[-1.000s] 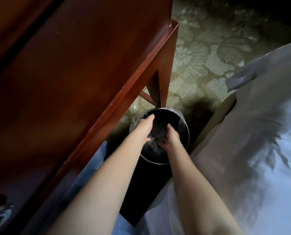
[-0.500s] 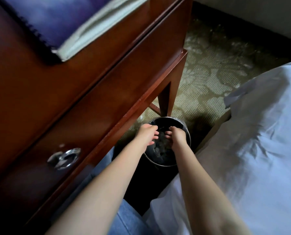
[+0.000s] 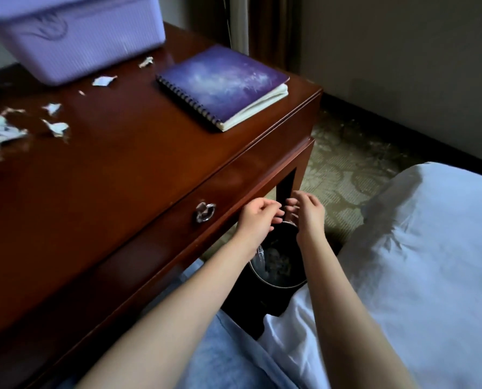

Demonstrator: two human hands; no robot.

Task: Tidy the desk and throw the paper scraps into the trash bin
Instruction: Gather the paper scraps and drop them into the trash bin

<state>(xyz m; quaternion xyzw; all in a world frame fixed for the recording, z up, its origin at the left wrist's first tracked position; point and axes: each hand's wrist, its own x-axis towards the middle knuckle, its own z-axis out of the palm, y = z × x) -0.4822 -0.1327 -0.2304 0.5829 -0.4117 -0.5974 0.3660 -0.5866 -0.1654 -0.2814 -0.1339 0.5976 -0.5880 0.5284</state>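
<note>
Far left, paper scraps (image 3: 1,130) lie strewn over the desk (image 3: 127,169), torn white bits, some reaching up beside the purple basket (image 3: 74,37). That basket has a swirl emblem moulded on its side, too blurred for me to read any word. Moving right, the notebook (image 3: 223,85) sits near the desk's far corner; its cover is a purple starry print and I can make out no title or brand. The drawer handle (image 3: 205,211) is plain metal, no marking. Now the hands: the left hand (image 3: 258,217) and the right hand (image 3: 308,213) hover close together just above the trash bin (image 3: 283,286), fingers loosely curled, and I see nothing held in either. The bin stands on the floor between the desk leg and the bed sheet (image 3: 416,248), crumpled paper showing inside. My read is that the next load is due. I'd rake the scraps into one heap with the side of one hand, cup them in the other, then let go low inside the rim — light bits dropped from height could flutter onto the carpet (image 3: 343,175).
</note>
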